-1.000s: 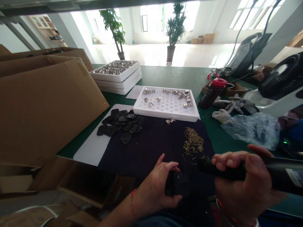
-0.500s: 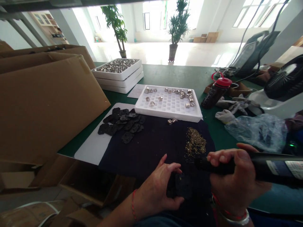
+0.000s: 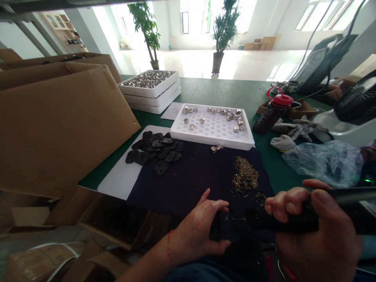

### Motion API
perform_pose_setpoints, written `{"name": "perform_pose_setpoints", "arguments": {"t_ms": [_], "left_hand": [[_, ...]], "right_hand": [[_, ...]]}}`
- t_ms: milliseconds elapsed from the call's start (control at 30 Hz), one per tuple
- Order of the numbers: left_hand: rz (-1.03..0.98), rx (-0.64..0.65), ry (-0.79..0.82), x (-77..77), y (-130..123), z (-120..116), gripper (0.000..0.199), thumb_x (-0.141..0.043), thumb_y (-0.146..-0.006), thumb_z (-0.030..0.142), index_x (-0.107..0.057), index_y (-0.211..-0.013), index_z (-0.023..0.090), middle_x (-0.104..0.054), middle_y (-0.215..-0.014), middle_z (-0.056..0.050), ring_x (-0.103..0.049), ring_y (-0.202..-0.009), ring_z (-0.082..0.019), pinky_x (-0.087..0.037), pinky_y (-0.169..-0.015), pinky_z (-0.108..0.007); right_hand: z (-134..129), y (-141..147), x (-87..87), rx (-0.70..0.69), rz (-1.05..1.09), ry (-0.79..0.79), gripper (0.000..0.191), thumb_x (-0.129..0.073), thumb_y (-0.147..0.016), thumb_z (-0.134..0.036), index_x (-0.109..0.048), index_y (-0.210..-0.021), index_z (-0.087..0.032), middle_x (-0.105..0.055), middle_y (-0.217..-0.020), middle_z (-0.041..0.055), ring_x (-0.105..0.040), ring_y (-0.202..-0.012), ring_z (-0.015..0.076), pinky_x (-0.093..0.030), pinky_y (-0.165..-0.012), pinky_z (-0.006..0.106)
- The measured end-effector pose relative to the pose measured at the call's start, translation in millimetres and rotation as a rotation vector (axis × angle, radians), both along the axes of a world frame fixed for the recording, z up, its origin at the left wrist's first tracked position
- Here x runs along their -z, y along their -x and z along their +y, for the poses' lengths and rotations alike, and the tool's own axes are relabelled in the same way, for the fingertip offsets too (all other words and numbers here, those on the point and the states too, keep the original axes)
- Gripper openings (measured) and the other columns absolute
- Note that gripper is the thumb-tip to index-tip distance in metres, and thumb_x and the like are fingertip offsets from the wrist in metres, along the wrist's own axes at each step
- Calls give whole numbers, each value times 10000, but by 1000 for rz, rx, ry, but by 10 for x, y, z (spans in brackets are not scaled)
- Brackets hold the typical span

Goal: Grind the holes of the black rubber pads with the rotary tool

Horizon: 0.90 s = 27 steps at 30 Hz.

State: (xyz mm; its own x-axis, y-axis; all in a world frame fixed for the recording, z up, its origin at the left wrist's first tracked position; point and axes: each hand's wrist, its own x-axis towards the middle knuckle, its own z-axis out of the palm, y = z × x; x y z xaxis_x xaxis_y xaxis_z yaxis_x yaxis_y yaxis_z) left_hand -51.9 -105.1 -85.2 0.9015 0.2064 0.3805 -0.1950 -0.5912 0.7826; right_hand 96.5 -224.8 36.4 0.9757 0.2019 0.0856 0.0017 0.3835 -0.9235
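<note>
A small black part [image 3: 227,228], dark and flat-faced, sits between the curved thumb and fingers of a worker's left hand [image 3: 196,229], its finer features lost in shadow. Level with it, a long black cylindrical driver [image 3: 299,225] lies nearly horizontal in the closed grip of the right hand [image 3: 326,235], its nose turned toward the part. A thin, bright bit [image 3: 240,219] spans the gap; whether its tip touches the part cannot be told.

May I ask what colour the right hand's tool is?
The tool is mostly black; see head view.
</note>
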Motion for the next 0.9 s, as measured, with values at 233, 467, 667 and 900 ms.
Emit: {"name": "perform_pose_setpoints", "arguments": {"t_ms": [233,467,667,900], "left_hand": [[39,22,-38,-25,-5,15,731,-916,-861,268,-627,-1529,191,-763,-1407,-144,-767,-1315,-320,-263,-1446,-672],[-8,23,-31,-2,-10,7,595,-908,-880,279,-690,-1423,169,-779,-1364,-146,-788,-1251,-295,-259,-1444,-664],[-16,21,-18,4,-18,8,648,-926,-858,266,-667,-1440,149,-774,-1359,-155,-778,-1273,-302,-270,-1446,-653],[-22,9,-14,-18,-19,7,715,-943,-825,242,-622,-1455,140,-776,-1340,-159,-771,-1288,-314,-304,-1440,-638]], "right_hand": [[66,12,75,-23,13,-3,378,-948,-817,-429,-712,-1037,-230,-512,-652,-63,-463,-530,147,-553,-508,276],[50,36,32,6,30,4,348,-921,-803,-388,-697,-1030,-249,-490,-655,-65,-431,-551,151,-536,-520,275],[32,33,46,15,14,6,387,-940,-758,-410,-699,-1009,-240,-492,-640,-69,-431,-537,149,-538,-500,276],[45,4,110,14,-23,10,372,-910,-775,-427,-691,-1005,-233,-508,-622,-72,-449,-509,145,-542,-492,279]]}}
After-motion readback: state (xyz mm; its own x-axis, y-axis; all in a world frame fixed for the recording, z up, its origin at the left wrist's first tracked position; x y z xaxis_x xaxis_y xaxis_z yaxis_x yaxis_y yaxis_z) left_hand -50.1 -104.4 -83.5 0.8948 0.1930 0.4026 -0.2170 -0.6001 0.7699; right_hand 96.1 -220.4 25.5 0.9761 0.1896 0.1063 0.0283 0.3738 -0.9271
